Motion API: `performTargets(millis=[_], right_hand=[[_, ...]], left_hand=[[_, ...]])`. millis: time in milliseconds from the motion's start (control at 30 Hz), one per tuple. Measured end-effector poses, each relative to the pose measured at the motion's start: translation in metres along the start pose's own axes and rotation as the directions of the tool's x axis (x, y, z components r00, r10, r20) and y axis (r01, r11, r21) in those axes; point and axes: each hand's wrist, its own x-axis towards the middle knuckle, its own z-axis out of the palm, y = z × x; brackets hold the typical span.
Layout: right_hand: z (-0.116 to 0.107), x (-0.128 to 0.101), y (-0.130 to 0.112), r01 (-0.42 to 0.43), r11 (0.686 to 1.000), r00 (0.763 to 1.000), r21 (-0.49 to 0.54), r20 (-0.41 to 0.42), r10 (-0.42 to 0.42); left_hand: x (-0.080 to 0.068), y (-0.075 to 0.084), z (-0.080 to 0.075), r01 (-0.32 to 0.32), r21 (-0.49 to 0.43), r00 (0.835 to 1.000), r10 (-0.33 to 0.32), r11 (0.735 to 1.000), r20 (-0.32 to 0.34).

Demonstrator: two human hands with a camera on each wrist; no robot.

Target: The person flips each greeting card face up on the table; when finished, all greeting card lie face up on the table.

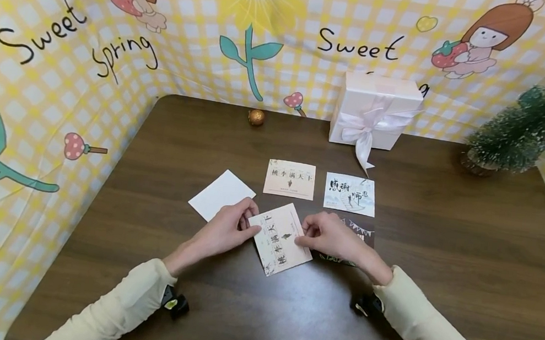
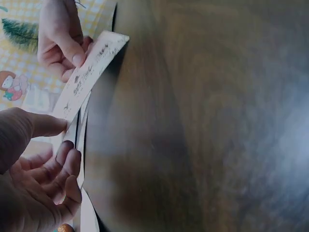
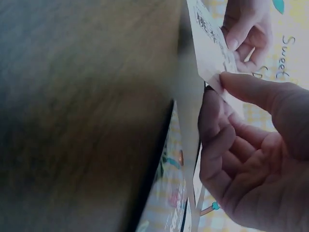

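Observation:
A cream greeting card [image 1: 271, 247] with a line of black Chinese characters is held turned sideways, raised above the table. My left hand [image 1: 222, 224] pinches its left edge, thumb on top, and the left wrist view shows fingers underneath. At the opposite edge my right hand [image 1: 337, 236] pinches the same card between thumb and fingers. A plain white card or envelope [image 1: 220, 193] lies beyond my left hand. Behind the held card lies a matching cream card [image 1: 289, 185]. A pale blue card [image 1: 339, 199] is to its right. My right hand and wrist partly cover a dark card [image 1: 367, 226].
At the back of the brown table [image 1: 153, 168] stands a white gift box [image 1: 354, 104] with a ribbon bow. A small golden ball [image 1: 256, 117] lies left of it. A small artificial pine tree [image 1: 521, 129] stands at the right. Printed checked cloth [image 1: 185, 55] hangs around the table.

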Motion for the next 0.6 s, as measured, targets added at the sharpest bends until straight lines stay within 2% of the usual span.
performTargets(millis=[133,300,467,600], right_hand=[[0.0046,0.0001,-0.0031,-0.041,0.994,0.999,-0.105,-0.006,0.04],[0.0062,0.0004,-0.0083,-0.084,0.97,0.996,-0.226,0.006,0.088],[0.0085,0.0018,-0.01,-0.12,0.949,0.991,-0.291,0.013,0.13],[0.0098,0.0009,-0.0101,-0.127,0.935,0.99,-0.331,0.013,0.139]], left_hand=[[0.0034,-0.0055,0.0019,-0.038,0.082,0.999,0.037,0.996,0.021],[0.007,-0.0076,0.0048,-0.088,0.201,0.996,0.083,0.976,0.031],[0.0079,-0.009,0.0079,-0.095,0.275,0.995,0.081,0.957,0.06],[0.0085,-0.0095,0.0103,-0.097,0.295,0.994,0.08,0.951,0.07]])
